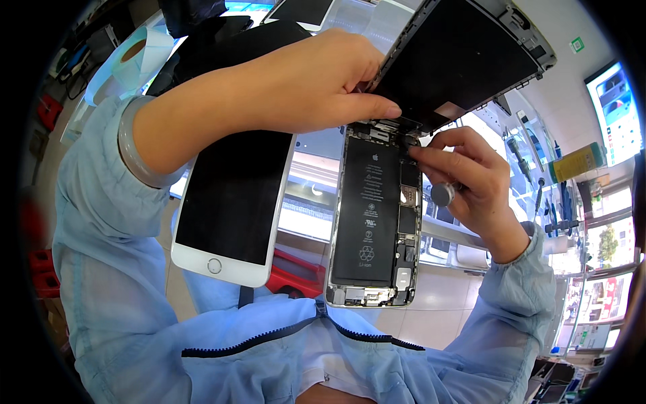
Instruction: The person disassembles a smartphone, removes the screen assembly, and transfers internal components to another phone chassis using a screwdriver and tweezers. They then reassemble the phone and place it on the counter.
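Note:
An opened smartphone [369, 215] shows its black battery and inner parts, its long side running away from me. Its lifted screen panel [457, 60] tilts up at the far end, black inner side toward me. My left hand [343, 84] grips the panel's lower left edge, the thumb resting by the hinge area. At the phone's upper right corner, my right hand [468, 182] has thumb and index finger pinched together. A tool with a round grey end [442, 194] is tucked in that hand; its tip is hidden. Beneath my left forearm lies a white-framed phone [232, 202], screen dark.
A tape roll [131, 52] stands at the far left beside a dark bag-like object [202, 54]. Another white-edged device [299, 12] lies at the back. To the right are a yellow-green bottle [577, 163], several slim tools and a lit monitor [616, 111]. A red stool [299, 269] shows below.

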`<action>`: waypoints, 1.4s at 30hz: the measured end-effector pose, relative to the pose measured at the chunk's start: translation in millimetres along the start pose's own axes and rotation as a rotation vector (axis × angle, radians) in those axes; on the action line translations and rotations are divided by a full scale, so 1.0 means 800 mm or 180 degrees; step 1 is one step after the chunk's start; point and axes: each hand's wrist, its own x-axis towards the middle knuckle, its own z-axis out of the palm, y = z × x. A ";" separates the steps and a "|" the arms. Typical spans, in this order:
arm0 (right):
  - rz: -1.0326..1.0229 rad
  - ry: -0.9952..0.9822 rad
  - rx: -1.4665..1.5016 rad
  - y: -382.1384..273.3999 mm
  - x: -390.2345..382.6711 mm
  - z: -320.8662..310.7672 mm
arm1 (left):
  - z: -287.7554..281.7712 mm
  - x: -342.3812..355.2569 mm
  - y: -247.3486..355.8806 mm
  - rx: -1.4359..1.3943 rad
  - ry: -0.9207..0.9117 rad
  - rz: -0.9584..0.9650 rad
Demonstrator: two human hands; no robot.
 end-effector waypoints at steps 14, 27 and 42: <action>0.0101 -0.0229 0.0194 0.004 -0.005 -0.005 | 0.006 0.004 0.005 -0.0242 0.0086 -0.0130; 0.0144 -0.0374 0.0273 -0.003 -0.007 -0.005 | 0.010 0.005 0.007 -0.0116 0.0162 -0.0209; 0.0289 0.0070 0.0065 0.012 -0.012 -0.019 | 0.008 0.007 0.002 -0.0186 0.0034 -0.0420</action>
